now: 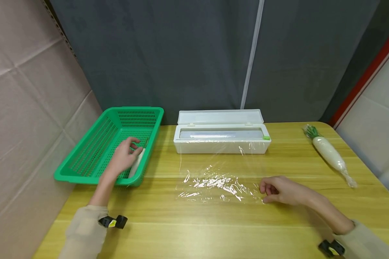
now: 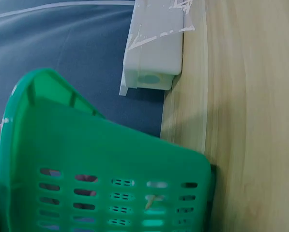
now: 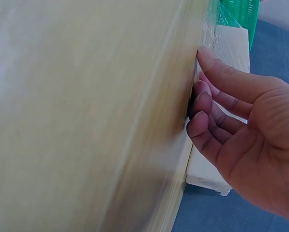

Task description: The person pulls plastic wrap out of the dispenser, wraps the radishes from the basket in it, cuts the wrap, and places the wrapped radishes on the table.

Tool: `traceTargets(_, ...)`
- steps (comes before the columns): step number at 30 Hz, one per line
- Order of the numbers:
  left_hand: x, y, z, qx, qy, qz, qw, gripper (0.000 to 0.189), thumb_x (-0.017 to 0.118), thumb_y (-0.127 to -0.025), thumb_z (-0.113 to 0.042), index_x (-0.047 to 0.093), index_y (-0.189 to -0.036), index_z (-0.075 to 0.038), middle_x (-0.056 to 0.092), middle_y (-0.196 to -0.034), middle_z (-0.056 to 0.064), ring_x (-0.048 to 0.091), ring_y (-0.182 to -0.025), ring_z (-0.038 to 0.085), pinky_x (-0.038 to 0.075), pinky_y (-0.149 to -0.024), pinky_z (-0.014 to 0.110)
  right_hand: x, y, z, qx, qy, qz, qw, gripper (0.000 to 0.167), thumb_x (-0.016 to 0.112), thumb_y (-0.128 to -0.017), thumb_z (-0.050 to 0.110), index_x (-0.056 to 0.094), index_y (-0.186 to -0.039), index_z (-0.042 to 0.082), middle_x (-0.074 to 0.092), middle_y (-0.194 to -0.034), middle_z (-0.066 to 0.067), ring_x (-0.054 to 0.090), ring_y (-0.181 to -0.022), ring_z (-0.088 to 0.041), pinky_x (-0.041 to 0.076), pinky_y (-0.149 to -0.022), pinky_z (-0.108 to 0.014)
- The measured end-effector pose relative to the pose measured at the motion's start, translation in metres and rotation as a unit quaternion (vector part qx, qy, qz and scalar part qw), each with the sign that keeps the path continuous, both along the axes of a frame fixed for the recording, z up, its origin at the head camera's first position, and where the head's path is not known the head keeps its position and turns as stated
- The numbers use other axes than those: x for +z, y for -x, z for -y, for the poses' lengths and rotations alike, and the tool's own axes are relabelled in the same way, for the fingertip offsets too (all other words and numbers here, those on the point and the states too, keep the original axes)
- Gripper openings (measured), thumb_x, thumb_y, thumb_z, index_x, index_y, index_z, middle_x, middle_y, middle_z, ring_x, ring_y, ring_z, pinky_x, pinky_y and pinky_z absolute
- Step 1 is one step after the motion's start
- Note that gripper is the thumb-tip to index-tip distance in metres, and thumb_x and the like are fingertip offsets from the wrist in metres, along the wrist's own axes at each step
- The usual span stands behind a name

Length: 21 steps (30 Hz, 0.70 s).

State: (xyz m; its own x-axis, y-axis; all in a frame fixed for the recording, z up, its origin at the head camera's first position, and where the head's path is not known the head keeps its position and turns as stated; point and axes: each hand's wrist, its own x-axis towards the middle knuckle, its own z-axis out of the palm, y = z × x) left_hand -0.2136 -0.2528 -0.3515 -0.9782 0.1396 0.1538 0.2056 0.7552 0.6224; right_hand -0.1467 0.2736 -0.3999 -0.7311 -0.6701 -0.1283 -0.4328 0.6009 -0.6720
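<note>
A sheet of clear plastic wrap [image 1: 214,183] stretches toward me from a white wrap dispenser [image 1: 222,146] with its lid raised. My right hand [image 1: 283,190] is at the sheet's near right corner. In the right wrist view the thumb [image 3: 231,79] and index finger come together at the film's edge, the other fingers curled. My left hand [image 1: 124,156] reaches into a green basket [image 1: 81,179], thumb and fingers apart over a white, long object [image 1: 137,165] lying along its right wall. In the left wrist view the basket wall [image 2: 105,150] hides most of this hand.
A white radish [image 1: 329,153] with green tops, wrapped in film, lies at the right of the wooden table [image 1: 201,233]. A dark curtain [image 1: 168,61] hangs behind the table. A pale wall [image 1: 26,126] stands close on the basket's left.
</note>
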Motion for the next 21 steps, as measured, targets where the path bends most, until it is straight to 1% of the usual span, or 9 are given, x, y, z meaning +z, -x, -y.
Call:
traceTargets(4,0.000,0.005,0.006,0.009,0.002,0.046,0.9989,0.043,0.053,-0.106,-0.018,0.045,-0.138,0.010,0.058,-0.118,0.029,0.060,-0.101,0.041,0.052,-0.076,0.046,0.000,0.000,0.000,-0.001,0.002,0.001,1.0000,0.020,0.078,-0.090,0.023,0.060,-0.095,0.014,0.052,-0.076,0.011,0.048,-0.070,-0.001,0.044,-0.060,-0.022)
traceTargets(7,0.001,0.007,0.009,0.007,0.004,0.075,0.9971,0.047,0.052,-0.107,-0.023,0.041,-0.140,0.009,0.055,-0.122,0.031,0.058,-0.104,0.042,0.051,-0.078,0.048,0.000,0.000,0.000,-0.001,0.001,0.000,1.0000,0.020,0.078,-0.090,0.022,0.060,-0.094,0.014,0.052,-0.076,0.011,0.048,-0.070,-0.001,0.044,-0.060,-0.022)
traceTargets(9,0.002,0.007,0.011,0.005,0.005,0.097,0.9952,0.050,0.051,-0.107,-0.026,0.038,-0.141,0.009,0.053,-0.124,0.033,0.058,-0.104,0.043,0.050,-0.077,0.048,0.000,0.000,-0.001,0.000,0.001,0.000,1.0000,0.020,0.078,-0.090,0.022,0.060,-0.094,0.014,0.052,-0.076,0.011,0.048,-0.070,-0.001,0.044,-0.061,-0.022)
traceTargets(11,0.003,0.008,0.013,0.000,0.008,0.120,0.9927,0.053,0.051,-0.107,-0.029,0.036,-0.143,0.008,0.051,-0.126,0.034,0.057,-0.105,0.043,0.049,-0.077,0.048,0.000,0.001,-0.001,0.001,0.000,-0.001,1.0000,0.020,0.078,-0.090,0.022,0.060,-0.094,0.014,0.052,-0.076,0.012,0.049,-0.070,-0.001,0.044,-0.061,-0.022)
traceTargets(16,0.005,0.009,0.017,-0.014,0.023,0.169,0.9852,0.060,0.050,-0.107,-0.030,0.028,-0.146,0.009,0.049,-0.127,0.037,0.057,-0.106,0.045,0.049,-0.076,0.048,0.000,0.001,-0.001,0.001,0.001,-0.002,1.0000,0.020,0.078,-0.090,0.022,0.060,-0.094,0.014,0.052,-0.076,0.012,0.049,-0.070,-0.001,0.044,-0.061,-0.022)
traceTargets(19,0.006,0.012,0.018,-0.023,0.026,0.192,0.9808,0.063,0.050,-0.107,-0.031,0.025,-0.148,0.009,0.048,-0.129,0.038,0.057,-0.107,0.045,0.050,-0.078,0.048,0.000,0.000,-0.001,0.002,0.003,-0.003,1.0000,0.020,0.078,-0.090,0.022,0.060,-0.094,0.014,0.052,-0.076,0.011,0.049,-0.070,-0.001,0.044,-0.061,-0.022)
traceTargets(21,0.005,0.014,0.019,-0.030,0.020,0.206,0.9778,0.064,0.050,-0.107,-0.032,0.022,-0.149,0.009,0.046,-0.132,0.038,0.057,-0.110,0.045,0.050,-0.082,0.050,-0.001,0.000,-0.001,0.001,0.005,-0.002,1.0000,0.020,0.078,-0.090,0.022,0.060,-0.094,0.013,0.052,-0.076,0.011,0.049,-0.070,-0.001,0.044,-0.061,-0.022)
